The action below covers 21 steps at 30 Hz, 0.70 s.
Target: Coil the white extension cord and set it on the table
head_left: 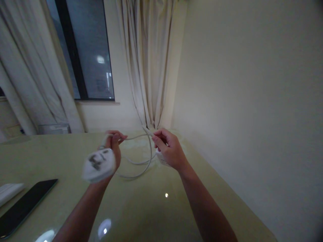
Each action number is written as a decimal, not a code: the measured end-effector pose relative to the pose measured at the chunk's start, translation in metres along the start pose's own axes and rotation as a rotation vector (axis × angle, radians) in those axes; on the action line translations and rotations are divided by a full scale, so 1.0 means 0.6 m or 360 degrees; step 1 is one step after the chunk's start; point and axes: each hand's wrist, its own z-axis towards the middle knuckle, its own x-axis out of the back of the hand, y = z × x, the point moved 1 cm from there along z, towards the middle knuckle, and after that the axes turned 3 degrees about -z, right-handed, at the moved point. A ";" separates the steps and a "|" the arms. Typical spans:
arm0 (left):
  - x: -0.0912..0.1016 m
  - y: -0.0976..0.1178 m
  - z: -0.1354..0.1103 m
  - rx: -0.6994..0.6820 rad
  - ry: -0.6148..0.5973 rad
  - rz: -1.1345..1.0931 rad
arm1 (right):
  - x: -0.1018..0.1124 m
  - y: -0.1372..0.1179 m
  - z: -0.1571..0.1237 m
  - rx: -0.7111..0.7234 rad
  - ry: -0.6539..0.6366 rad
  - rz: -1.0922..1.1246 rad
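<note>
My left hand [113, 143] is closed round a white power cord [136, 175], thumb and fingers pinching it. From that end of the cord, a white block [101, 166] with dark slots or pins on its face hangs in front of my left wrist; it is blurred. My right hand [168, 148] pinches another stretch of the cord, its tip pointing toward the curtain. Between the hands the cord sags in loose loops over the table. A second white piece [163, 158] shows partly behind my right hand, which hides most of it.
A glossy pale green table [141, 208] lies under my hands. At the left are a black phone-like slab [27, 205] and a white object [10, 192]. A wall [239, 117] borders the right side; beige curtains [153, 67] and a window [91, 50] stand behind.
</note>
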 end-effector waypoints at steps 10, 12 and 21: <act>0.028 -0.021 0.016 -0.0147 0.0037 0.0721 | 0.068 -0.036 -0.010 0.0558 -0.0146 -0.0979; 0.031 -0.022 0.015 -0.0131 0.0034 0.0756 | 0.063 -0.042 -0.014 0.0622 -0.0257 -0.1025; 0.018 -0.015 0.005 -0.0005 -0.0080 0.0532 | 0.040 -0.037 -0.018 0.0608 -0.0400 -0.1114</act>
